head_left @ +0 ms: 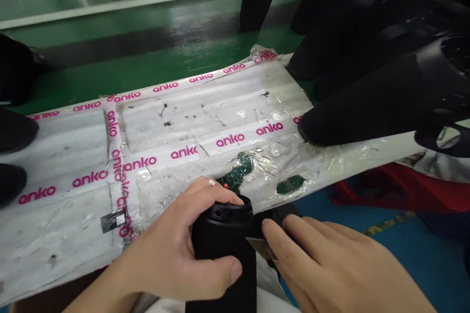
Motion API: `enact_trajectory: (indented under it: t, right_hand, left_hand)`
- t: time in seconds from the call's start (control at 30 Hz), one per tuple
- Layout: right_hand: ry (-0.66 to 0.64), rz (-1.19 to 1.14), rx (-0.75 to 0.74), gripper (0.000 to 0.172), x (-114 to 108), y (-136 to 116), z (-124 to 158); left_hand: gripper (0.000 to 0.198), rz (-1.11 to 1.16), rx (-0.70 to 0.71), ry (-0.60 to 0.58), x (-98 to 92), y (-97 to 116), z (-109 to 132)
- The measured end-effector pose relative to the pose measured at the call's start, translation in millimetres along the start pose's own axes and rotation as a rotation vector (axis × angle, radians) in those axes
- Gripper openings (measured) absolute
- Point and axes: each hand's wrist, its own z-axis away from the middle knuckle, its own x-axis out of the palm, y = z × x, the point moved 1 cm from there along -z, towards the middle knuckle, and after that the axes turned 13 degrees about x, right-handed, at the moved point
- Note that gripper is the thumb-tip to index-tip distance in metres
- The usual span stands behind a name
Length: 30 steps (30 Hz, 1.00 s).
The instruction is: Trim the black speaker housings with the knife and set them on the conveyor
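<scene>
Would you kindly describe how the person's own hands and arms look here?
Both the left hand and the right hand are bare, with no gloves. The left forearm shows no sleeve within view. A small white fleck marks the left hand; I cannot tell what it is.

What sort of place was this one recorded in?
Probably a factory or workshop assembly bench: a black tubular part in the left hand, similar dark parts crowded at the right, and a long green work surface beyond.
</scene>
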Motion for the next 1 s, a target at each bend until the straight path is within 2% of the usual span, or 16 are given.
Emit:
enact_trajectory:
  t: [0.1, 0.27, 0.47, 0.63, 0.77, 0.9, 1.0]
  right_hand:
    - [0.023, -0.005, 0.019, 0.043, 6, -10, -7]
    - [0.045, 0.009, -0.006, 0.044, 6, -2, -1]
    - [0.001, 0.041, -0.021, 0.044, 2, -1, -5]
    - [0.026, 0.078, 0.026, 0.041, 0, -5, -5]
    - [0.014, 0.081, 0.042, 0.046, -2, -7, -3]
    - [0.002, 0.093, 0.034, 0.046, -4, -3, -8]
    - [-0.004, 0.124, 0.028, 0.046, -7, -1, -14]
  left_hand:
    - [0.060, 0.007, 0.001, -0.021, -0.6, -2, -2]
    - [0.058, -0.032, 0.012, -0.012, 6.6, -1, -6]
    - [0.053, -0.067, -0.016, -0.034, 10.4, 5, -13]
    - [0.053, -0.105, 0.074, -0.035, 12.7, 7, -15]
    - [0.057, -0.151, 0.119, -0.030, 13.9, 5, -13]
    - [0.068, -0.225, 0.103, 0.027, 16.1, 4, -8]
    - [0.065, -0.276, 0.049, 0.040, 18.8, 5, -9]
